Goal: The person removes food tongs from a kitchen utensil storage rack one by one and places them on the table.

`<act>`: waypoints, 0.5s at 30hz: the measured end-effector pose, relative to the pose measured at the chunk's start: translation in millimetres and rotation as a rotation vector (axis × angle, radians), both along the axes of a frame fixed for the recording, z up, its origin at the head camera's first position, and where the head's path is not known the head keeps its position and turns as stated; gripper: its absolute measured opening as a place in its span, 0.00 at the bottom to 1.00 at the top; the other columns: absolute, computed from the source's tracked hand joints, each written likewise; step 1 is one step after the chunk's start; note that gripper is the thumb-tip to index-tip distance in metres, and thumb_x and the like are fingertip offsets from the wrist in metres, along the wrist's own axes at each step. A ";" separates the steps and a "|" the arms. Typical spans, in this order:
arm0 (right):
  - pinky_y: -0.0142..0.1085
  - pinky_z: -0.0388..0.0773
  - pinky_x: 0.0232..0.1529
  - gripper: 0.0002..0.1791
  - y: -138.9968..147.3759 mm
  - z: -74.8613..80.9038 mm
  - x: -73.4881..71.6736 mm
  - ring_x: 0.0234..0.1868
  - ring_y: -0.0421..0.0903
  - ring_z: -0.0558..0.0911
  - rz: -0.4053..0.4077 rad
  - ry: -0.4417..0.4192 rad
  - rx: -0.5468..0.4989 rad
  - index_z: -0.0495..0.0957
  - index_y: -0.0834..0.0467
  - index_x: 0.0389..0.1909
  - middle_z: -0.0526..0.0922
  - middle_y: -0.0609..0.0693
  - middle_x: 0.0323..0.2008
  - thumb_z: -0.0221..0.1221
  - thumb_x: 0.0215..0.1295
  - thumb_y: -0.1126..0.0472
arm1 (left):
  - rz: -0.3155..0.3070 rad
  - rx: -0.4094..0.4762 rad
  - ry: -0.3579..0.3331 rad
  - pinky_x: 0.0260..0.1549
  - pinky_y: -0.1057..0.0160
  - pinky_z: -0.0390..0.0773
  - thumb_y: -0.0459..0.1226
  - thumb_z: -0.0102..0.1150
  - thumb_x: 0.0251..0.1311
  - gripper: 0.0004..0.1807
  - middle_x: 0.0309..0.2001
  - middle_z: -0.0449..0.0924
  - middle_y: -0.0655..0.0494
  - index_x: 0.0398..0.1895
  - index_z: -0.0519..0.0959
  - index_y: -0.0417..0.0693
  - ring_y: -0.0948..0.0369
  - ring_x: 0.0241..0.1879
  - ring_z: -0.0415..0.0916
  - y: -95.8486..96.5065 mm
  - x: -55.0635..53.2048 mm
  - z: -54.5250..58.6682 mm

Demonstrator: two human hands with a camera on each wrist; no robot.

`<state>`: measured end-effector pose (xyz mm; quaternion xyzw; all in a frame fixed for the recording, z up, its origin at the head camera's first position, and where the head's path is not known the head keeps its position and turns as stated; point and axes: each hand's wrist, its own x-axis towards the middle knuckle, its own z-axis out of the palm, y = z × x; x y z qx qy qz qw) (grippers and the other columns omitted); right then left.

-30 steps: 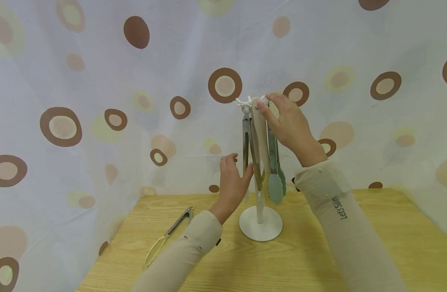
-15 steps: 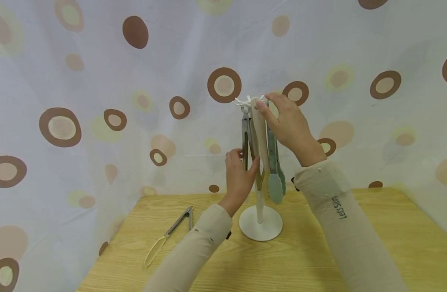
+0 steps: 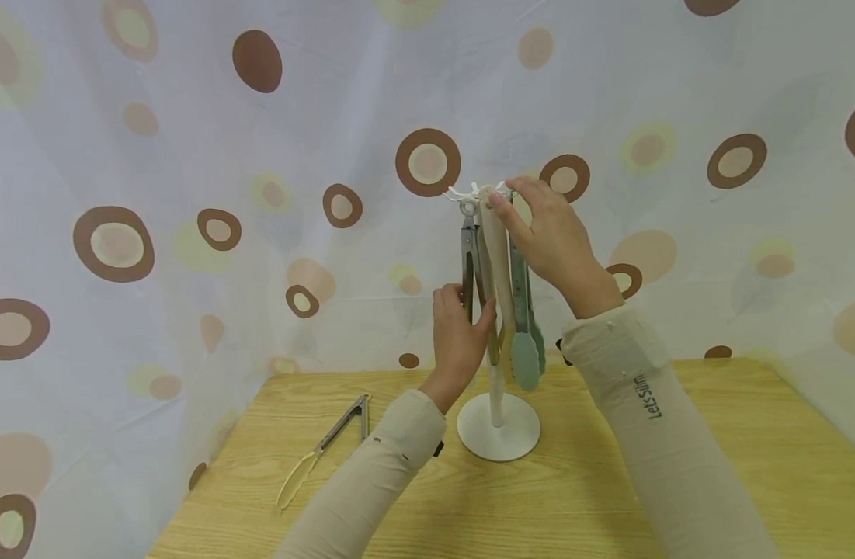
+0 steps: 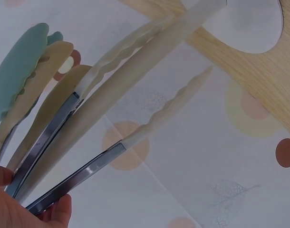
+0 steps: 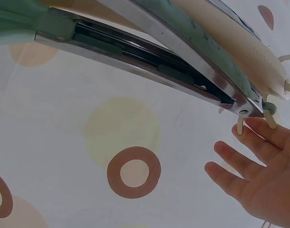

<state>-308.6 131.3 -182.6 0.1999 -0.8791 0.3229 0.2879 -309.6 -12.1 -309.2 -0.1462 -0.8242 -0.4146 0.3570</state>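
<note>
A white utensil stand [image 3: 498, 427] with hooks at its top stands on the table. Steel tongs [image 3: 469, 242] with pale cream tips hang from a left hook. My left hand [image 3: 457, 341] holds these tongs, thumb and fingers on their two arms; in the left wrist view the tongs' arms [image 4: 78, 175] spread apart around the pole [image 4: 130, 90]. At the top, my right hand [image 3: 556, 233] pinches the stand by its hooks, thumb in front. Green tongs [image 3: 527, 361] and a beige utensil [image 3: 495, 233] hang beside it. In the right wrist view the fingertips [image 5: 242, 130] touch a hook.
Another pair of tongs [image 3: 322, 446] with cream tips lies spread on the wooden table [image 3: 581, 481], left of the stand and partly behind the left sleeve. A patterned curtain [image 3: 329, 116] hangs close behind.
My left hand has moved slightly right and up and has taken hold of the hanging steel tongs. The right hand stays at the top of the stand.
</note>
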 end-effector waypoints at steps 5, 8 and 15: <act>0.54 0.54 0.68 0.36 -0.4 0.2 0.1 0.71 0.58 0.58 -0.003 -0.005 0.005 0.61 0.59 0.70 0.61 0.57 0.71 0.41 0.73 0.38 | 0.010 0.001 -0.005 0.44 0.59 0.75 0.41 0.59 0.64 0.19 0.43 0.67 0.45 0.48 0.68 0.37 0.52 0.43 0.69 -0.7 1.5 0.8; 0.54 0.54 0.68 0.35 -0.5 0.4 0.1 0.71 0.58 0.58 -0.006 -0.008 0.008 0.61 0.59 0.70 0.60 0.58 0.71 0.41 0.73 0.39 | 0.010 0.002 -0.001 0.43 0.59 0.75 0.41 0.59 0.64 0.18 0.43 0.67 0.45 0.47 0.68 0.37 0.52 0.42 0.68 -1.2 2.3 1.3; 0.55 0.54 0.68 0.35 -1.3 0.6 0.3 0.71 0.58 0.58 -0.006 -0.017 0.010 0.61 0.59 0.70 0.60 0.58 0.71 0.41 0.73 0.39 | 0.023 -0.005 0.023 0.41 0.59 0.75 0.42 0.59 0.64 0.18 0.41 0.67 0.46 0.47 0.68 0.37 0.53 0.40 0.68 -3.0 4.4 3.0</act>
